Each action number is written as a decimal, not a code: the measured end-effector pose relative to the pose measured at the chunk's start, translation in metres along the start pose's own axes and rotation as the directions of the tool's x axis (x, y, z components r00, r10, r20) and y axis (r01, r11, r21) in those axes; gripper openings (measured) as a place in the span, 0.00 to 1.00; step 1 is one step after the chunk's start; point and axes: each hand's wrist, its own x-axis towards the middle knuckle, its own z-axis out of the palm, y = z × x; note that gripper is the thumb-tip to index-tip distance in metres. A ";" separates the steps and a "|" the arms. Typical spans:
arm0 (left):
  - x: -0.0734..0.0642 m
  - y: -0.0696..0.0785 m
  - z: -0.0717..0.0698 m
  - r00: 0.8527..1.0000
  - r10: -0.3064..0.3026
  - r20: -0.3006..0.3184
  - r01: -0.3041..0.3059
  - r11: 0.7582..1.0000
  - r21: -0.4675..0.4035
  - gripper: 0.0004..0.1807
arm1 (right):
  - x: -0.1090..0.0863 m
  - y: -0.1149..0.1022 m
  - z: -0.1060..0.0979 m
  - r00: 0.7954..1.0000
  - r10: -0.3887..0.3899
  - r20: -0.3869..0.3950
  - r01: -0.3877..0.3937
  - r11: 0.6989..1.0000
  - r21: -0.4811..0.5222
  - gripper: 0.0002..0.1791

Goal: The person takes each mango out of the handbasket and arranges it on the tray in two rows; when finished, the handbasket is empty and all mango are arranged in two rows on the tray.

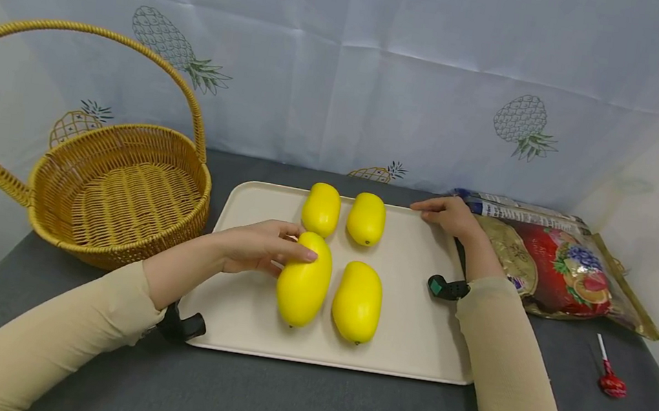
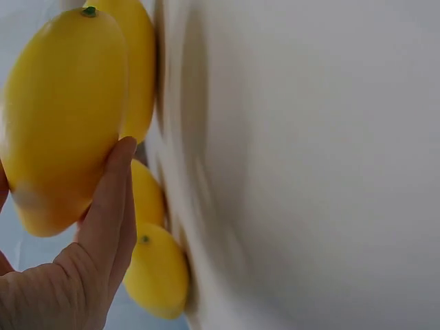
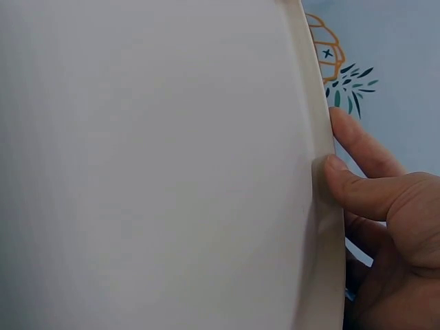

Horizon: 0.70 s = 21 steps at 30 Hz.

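My left hand [image 1: 261,248] grips a yellow mango [image 1: 301,292], thumb across its upper end and fingers around the far side. In the left wrist view this mango [image 2: 65,124] stands a little off the tray, its small green stem spot showing. Three more mangoes lie on the cream tray [image 1: 412,334]: one mango [image 1: 357,303] just right of the held one, and a mango [image 1: 321,209] and another mango [image 1: 366,219] behind. At the tray's far right corner, my right hand [image 1: 449,216] pinches the rim, thumb inside and fingers outside, as the right wrist view shows.
A yellow woven basket [image 1: 118,195] with a tall arched handle stands left of the tray. Shiny food packages [image 1: 571,272] lie to the right, beside my right forearm. A red lollipop [image 1: 612,382] is in front of them. Behind the grey table hangs a pineapple-print cloth [image 1: 331,95].
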 end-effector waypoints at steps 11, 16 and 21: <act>0.007 -0.010 0.008 0.998 -0.062 -0.010 0.063 0.997 0.050 0.29 | 0.001 0.001 0.000 1.000 0.018 0.016 -0.018 1.000 0.010 0.19; 0.009 -0.011 0.010 0.997 -0.080 -0.019 0.081 0.994 0.072 0.31 | 0.001 0.000 0.000 1.000 0.015 0.022 -0.015 1.000 0.008 0.19; 0.012 -0.011 0.010 0.995 -0.091 -0.037 0.095 0.991 0.096 0.28 | 0.000 -0.001 0.001 1.000 0.006 0.015 -0.006 1.000 0.000 0.19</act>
